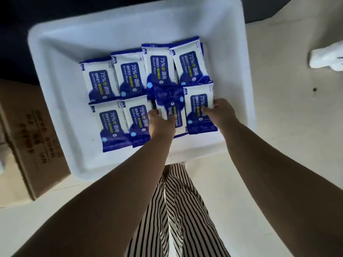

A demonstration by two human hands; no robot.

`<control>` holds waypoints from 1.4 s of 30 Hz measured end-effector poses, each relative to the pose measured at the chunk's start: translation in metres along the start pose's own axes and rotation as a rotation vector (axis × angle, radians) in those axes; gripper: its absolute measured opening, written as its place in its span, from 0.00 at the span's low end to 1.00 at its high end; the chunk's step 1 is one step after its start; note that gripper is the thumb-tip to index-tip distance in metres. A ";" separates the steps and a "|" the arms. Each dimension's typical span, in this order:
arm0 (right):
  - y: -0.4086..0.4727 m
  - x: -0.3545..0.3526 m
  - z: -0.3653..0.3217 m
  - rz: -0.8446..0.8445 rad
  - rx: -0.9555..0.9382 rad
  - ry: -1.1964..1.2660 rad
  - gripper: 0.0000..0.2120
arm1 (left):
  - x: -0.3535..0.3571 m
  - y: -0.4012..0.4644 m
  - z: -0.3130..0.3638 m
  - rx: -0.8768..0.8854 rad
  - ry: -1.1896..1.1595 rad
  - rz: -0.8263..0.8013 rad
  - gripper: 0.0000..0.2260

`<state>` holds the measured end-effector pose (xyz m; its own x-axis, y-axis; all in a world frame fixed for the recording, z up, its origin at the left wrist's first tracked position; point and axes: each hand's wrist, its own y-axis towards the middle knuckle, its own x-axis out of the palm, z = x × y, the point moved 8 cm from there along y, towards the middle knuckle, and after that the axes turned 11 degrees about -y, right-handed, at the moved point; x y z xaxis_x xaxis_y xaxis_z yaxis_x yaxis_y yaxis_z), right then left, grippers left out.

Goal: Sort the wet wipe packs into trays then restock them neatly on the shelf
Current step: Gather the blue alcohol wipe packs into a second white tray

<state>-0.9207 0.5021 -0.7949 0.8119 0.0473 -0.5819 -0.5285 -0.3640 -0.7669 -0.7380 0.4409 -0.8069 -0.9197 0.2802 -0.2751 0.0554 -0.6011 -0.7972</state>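
Note:
A white tray (55, 89) on the floor holds several blue-and-white alcohol wipe packs in two rows. My left hand (160, 124) grips the third pack of the near row (176, 117), which lies turned the other way round from its neighbours. My right hand (220, 113) grips the rightmost near pack (197, 108) at its right edge. Two more packs (111, 125) lie flat at the left of the near row. The far row (144, 71) lies untouched.
A brown cardboard box (31, 138) stands on the floor to the left of the tray. A white shoe (326, 60) shows at the right edge. My striped trousers (178, 210) are below the tray. Pale floor lies to the right.

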 end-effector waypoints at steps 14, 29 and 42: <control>-0.246 -0.141 -0.207 0.121 -0.714 -0.639 0.21 | -0.166 -0.205 0.226 0.813 0.812 0.052 0.20; -0.562 -0.186 -0.373 0.388 -1.287 -0.742 0.18 | -0.402 -0.431 0.333 1.071 0.891 0.515 0.24; -0.796 -0.100 -0.417 0.707 -1.377 -0.601 0.17 | -0.657 -0.564 0.259 1.221 0.687 0.740 0.19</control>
<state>-0.4777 0.3990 -0.0137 0.1446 -0.2651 -0.9533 0.1397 -0.9483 0.2849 -0.2658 0.4019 -0.0377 -0.4696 -0.2680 -0.8412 -0.2514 -0.8728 0.4184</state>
